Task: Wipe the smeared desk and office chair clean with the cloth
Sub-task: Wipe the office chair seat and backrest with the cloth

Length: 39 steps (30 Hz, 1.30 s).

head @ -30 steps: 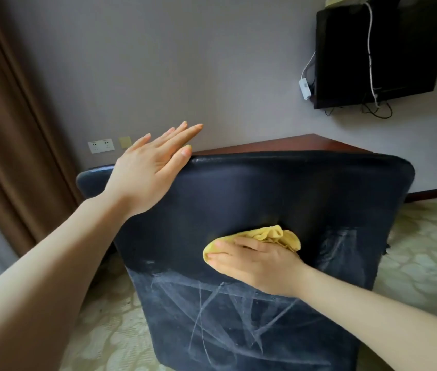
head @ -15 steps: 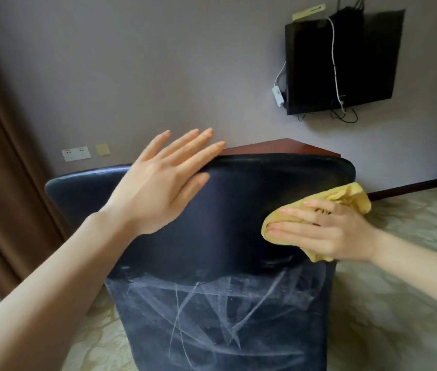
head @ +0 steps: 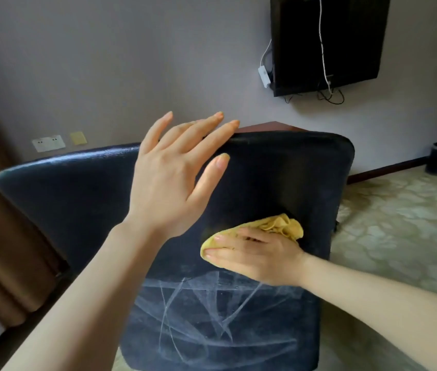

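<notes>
In the head view we record the left hand, fingers straight and fanned apart, laid against the top edge of the dark chair backrest. The right hand, fingers straight and close together, presses the bunched yellow cloth flat against the middle of that backrest. White smears cross the lower backrest just below the cloth, and a corner of the brown desk shows behind the chair's top edge.
</notes>
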### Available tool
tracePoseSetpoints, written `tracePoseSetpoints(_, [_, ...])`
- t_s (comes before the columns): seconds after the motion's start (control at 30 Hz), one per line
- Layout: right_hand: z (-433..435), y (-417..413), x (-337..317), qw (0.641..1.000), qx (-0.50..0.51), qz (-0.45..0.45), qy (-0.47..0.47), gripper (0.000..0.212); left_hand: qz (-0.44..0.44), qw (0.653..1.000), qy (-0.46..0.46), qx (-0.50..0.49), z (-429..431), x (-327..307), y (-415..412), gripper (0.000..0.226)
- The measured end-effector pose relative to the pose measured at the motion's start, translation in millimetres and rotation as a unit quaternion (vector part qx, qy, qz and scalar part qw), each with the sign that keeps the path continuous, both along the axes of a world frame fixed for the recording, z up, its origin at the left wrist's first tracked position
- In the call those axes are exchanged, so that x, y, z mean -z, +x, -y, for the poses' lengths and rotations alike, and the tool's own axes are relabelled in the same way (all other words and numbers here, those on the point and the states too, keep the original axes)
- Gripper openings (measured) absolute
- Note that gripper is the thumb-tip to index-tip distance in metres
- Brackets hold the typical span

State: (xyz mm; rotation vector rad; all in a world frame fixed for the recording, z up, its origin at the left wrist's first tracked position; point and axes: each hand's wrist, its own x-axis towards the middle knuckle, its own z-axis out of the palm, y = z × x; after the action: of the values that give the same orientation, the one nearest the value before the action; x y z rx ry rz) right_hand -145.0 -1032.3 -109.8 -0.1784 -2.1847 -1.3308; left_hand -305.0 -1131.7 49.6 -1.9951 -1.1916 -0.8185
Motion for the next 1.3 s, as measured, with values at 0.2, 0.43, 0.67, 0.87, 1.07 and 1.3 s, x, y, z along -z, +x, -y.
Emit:
tracePoseSetpoints(0.2, [2, 16, 41, 0.992, 0.009, 0.125, -0.006, 0.037, 0.023, 1.000, -0.009, 0.017, 5, 2, -9, 0.046])
tracePoseSetpoints(0.43, [14, 64, 27, 0.986, 0.018, 0.160, -0.050, 0.040, 0.027, 0.999, -0.033, 0.023, 17, 2, -22, 0.049])
tracePoseSetpoints(0.67, [26, 87, -61, 0.999, -0.022, 0.037, -0.003, 0.037, 0.027, 0.999, -0.038, 0.025, 23, 2, -35, 0.048])
tracePoseSetpoints(0.87, [40, 62, -100, 0.995, -0.033, -0.071, 0.067, 0.037, 0.041, 0.999, -0.015, 0.031, 25, 6, -42, 0.047])
tracePoseSetpoints(1.07, [37, 33, -49, 0.993, -0.025, -0.110, 0.022, 0.034, 0.049, 0.998, 0.008, 0.023, 22, 12, -48, 0.048])
tracePoseSetpoints(1.3, [37, 31, 8, 0.998, 0.000, -0.023, -0.053, 0.032, 0.057, 0.998, 0.006, 0.021, 22, 13, -46, 0.048])
